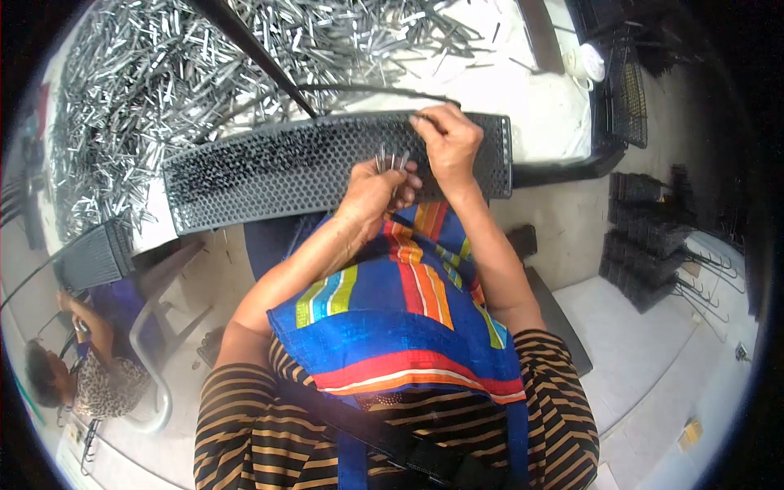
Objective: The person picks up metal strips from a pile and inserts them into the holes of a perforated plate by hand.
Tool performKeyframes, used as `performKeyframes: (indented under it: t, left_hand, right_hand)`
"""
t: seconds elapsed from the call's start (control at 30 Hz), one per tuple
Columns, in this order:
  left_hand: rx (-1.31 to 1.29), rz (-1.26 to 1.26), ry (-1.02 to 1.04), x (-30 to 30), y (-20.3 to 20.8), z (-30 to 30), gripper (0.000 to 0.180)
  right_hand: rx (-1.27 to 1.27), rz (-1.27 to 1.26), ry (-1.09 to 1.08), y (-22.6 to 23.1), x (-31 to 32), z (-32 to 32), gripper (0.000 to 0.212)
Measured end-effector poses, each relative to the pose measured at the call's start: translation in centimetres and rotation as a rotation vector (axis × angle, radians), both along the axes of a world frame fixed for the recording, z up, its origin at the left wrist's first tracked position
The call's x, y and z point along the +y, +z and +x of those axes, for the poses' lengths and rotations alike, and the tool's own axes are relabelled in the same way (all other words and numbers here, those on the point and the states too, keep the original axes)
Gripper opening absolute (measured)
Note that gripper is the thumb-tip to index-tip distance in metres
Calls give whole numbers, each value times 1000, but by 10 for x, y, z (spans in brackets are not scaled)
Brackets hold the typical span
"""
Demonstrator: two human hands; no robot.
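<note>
White table [545, 106], dark-edged; bare surface at the right, beyond the panel — the clearest room for moving; heap of grey metal strips [188, 69], loose, crowding the left and far side; black panel [327, 186], full of holes, lying along the table's near side in front of the lap, its upper left rows carrying dark bits; striped apron [408, 302], close below the panel's near edge, leaving little room there; dark rod [257, 61], slanting down to the panel's far edge; right hand [452, 145], over the panel's right part, thumb and finger pinched together — cannot tell on what; left hand [376, 192], closed round a few upright silver pieces [392, 160]; a slackened left grip could spill these; pressure on the near edge could tip the panel.
</note>
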State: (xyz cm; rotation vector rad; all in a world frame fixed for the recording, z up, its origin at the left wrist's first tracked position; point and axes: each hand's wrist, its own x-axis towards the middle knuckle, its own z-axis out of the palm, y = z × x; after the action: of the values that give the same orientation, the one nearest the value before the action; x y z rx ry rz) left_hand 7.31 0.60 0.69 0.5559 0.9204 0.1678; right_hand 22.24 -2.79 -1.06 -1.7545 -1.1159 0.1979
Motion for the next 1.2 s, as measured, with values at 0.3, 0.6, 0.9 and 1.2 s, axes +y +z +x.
performKeyframes:
  t: [0.3, 0.6, 0.9, 1.2]
  left_hand:
    - [14, -38, 20, -7, 9, -9, 13]
    - [-90, -120, 85, -11, 27, -22, 18]
    - [10, -74, -31, -8, 31, -21, 18]
    - [193, 44, -115, -22, 25, -26, 18]
  right_hand:
    - [-51, -48, -34, 16, -7, -16, 8]
    - [794, -204, 156, 29, -30, -29, 5]
    - [1055, -101, 203, 23, -39, -34, 4]
    - [1045, 157, -112, 9, -64, -18, 1]
